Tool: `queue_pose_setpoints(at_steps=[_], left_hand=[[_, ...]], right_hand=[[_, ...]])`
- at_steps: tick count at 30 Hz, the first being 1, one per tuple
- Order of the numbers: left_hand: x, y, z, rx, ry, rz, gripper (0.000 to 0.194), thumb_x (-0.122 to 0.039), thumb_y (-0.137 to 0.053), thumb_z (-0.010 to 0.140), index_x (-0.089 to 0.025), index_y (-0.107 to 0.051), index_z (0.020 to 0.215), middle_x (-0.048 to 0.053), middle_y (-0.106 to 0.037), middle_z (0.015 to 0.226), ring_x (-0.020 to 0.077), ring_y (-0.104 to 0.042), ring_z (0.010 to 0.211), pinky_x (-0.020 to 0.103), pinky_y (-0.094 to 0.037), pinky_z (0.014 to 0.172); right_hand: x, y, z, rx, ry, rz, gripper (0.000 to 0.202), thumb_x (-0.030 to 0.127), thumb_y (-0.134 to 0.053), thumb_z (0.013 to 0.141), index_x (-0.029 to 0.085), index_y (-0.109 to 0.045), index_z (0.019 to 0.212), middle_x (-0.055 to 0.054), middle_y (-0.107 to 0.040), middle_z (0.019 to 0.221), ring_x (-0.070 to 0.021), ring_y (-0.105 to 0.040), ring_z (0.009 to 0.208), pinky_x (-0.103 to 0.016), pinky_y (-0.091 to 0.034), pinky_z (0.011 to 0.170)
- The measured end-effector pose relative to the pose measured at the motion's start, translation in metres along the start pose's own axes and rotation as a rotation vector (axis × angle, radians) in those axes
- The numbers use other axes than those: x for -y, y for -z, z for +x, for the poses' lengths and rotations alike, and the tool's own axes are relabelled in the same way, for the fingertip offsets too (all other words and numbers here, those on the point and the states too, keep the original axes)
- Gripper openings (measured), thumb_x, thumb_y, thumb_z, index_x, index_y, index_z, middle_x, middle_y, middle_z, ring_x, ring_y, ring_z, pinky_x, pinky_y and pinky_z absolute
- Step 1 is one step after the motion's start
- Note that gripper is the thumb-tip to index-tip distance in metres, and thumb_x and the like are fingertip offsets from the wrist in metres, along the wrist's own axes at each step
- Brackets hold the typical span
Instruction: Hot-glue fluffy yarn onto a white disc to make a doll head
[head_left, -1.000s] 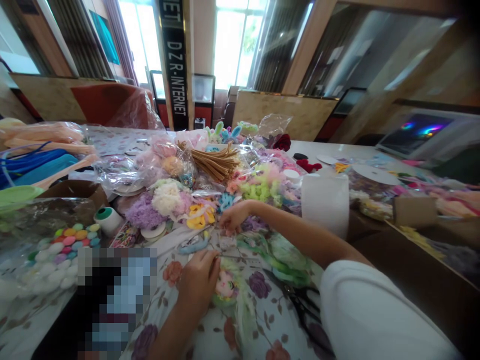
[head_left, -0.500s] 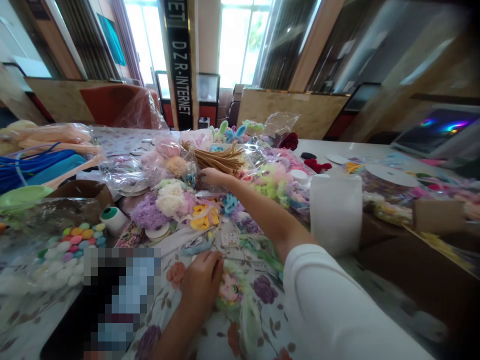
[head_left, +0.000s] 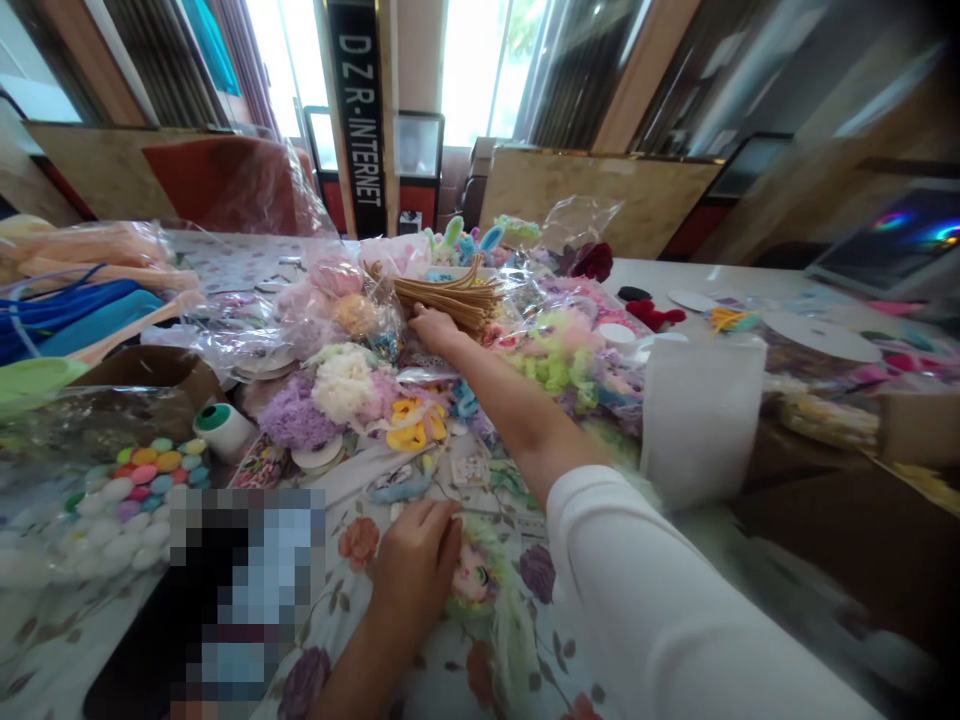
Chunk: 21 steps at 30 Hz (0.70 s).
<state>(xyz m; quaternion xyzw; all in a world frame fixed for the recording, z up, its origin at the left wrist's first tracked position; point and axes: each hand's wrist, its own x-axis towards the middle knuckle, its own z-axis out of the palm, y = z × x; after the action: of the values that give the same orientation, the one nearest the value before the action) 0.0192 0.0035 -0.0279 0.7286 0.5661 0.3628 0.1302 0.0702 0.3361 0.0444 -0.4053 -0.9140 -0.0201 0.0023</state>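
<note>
Near the front of the flowered tablecloth, my left hand (head_left: 421,548) is closed at the left edge of a doll-like head (head_left: 474,574) with green eyes and pale green fluffy strands; its fingers press together on it. My right hand (head_left: 435,328) reaches far forward into the pile, at the near left side of a bundle of tan sticks (head_left: 454,300). Its fingertips are hidden among clear plastic, so what they touch cannot be made out. Purple yarn (head_left: 298,412), cream yarn (head_left: 342,392) and a yellow twisted piece (head_left: 414,424) lie nearer.
A dark phone-like object, partly pixelated, lies at front left. Behind it are bagged pompoms (head_left: 146,480), a thread spool (head_left: 225,430) and a brown box (head_left: 161,370). A white roll (head_left: 701,420) stands right, beside an open cardboard box (head_left: 832,520).
The camera view has shifted slightly. My right hand is now lower against the stick bundle, nearer its front edge. My left hand stays at the doll-like head.
</note>
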Motion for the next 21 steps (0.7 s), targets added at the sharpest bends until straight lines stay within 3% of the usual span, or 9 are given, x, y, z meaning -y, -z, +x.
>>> queue_pose_setpoints(at_steps=[5, 9, 16, 21], left_hand=[[-0.001, 0.0, 0.0, -0.018, -0.017, -0.002, 0.021, -0.022, -0.047, 0.094, -0.019, -0.066, 0.103, 0.006, -0.071, 0.09, 0.0191, -0.068, 0.085, 0.03, -0.053, 0.074], [-0.003, 0.0, 0.0, -0.022, -0.022, 0.008, 0.021, -0.022, -0.046, 0.094, -0.019, -0.067, 0.101, 0.006, -0.071, 0.089, 0.0197, -0.068, 0.083, 0.031, -0.053, 0.073], [-0.001, -0.001, 0.001, -0.011, -0.009, 0.011, 0.021, -0.022, -0.047, 0.094, -0.02, -0.067, 0.101, 0.006, -0.072, 0.091, 0.0194, -0.068, 0.085, 0.031, -0.054, 0.074], [0.0, -0.001, 0.002, -0.013, 0.01, 0.02, 0.021, -0.021, -0.048, 0.093, -0.02, -0.067, 0.1, 0.005, -0.072, 0.091, 0.0198, -0.068, 0.085, 0.031, -0.053, 0.074]], right_hand=[[-0.01, 0.006, -0.003, -0.131, -0.015, 0.103, 0.029, 0.007, -0.051, 0.077, 0.01, -0.073, 0.096, -0.015, -0.071, 0.106, -0.0234, -0.063, 0.091, -0.028, -0.044, 0.079], [-0.026, 0.012, -0.015, -0.178, 0.022, 0.211, 0.028, 0.008, -0.048, 0.074, 0.011, -0.071, 0.089, -0.006, -0.071, 0.087, -0.0161, -0.056, 0.075, -0.025, -0.04, 0.07], [-0.041, 0.01, -0.022, -0.365, -0.012, 0.395, 0.025, 0.01, -0.041, 0.074, 0.012, -0.063, 0.086, -0.004, -0.065, 0.082, -0.0152, -0.052, 0.075, -0.023, -0.039, 0.071], [-0.038, 0.004, -0.022, -0.474, -0.069, 0.523, 0.022, 0.01, -0.039, 0.074, 0.012, -0.059, 0.083, -0.006, -0.064, 0.082, -0.0161, -0.054, 0.076, -0.024, -0.042, 0.072]])
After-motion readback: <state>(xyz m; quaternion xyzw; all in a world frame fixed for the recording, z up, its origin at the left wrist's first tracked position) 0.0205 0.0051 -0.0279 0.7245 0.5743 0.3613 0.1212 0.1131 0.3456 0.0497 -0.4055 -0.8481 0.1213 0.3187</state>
